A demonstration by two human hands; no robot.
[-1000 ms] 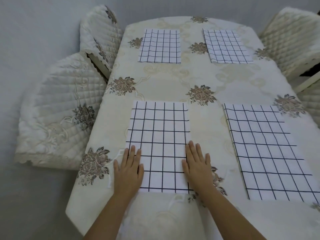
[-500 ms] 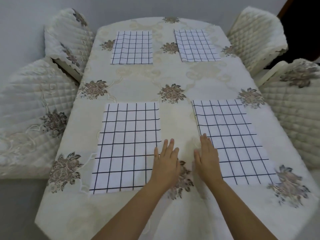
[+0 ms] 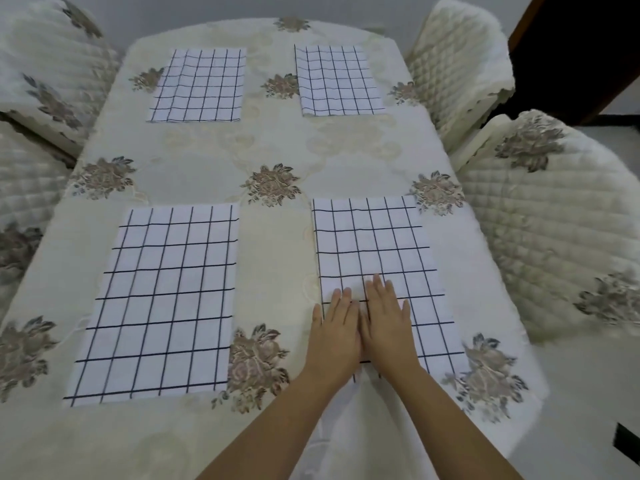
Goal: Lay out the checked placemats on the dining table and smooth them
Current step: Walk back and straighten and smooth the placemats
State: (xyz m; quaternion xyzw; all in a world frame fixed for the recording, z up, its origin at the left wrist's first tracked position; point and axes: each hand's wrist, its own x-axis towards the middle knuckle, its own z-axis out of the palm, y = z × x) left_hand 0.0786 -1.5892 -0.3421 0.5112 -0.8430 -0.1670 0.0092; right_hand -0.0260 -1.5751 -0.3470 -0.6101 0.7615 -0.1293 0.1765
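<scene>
Pressing near-right placemat (image 3: 374, 244): left hand (image 3: 334, 332), right hand (image 3: 389, 323), flat.

I count 4 on the dining table (image 3: 277, 143), all white with thin dark grid lines, set in 2 rows of 2. The far left placemat (image 3: 199, 85) and far right placemat (image 3: 337, 81) lie flat near the far end, apart from each other. The near left placemat (image 3: 162, 299) lies flat, its near edge close to the table's rim. The near right placemat (image 3: 377, 247) lies beside it with a bare strip between them; its lower middle looks slightly rumpled, though blur makes me unsure.
</scene>
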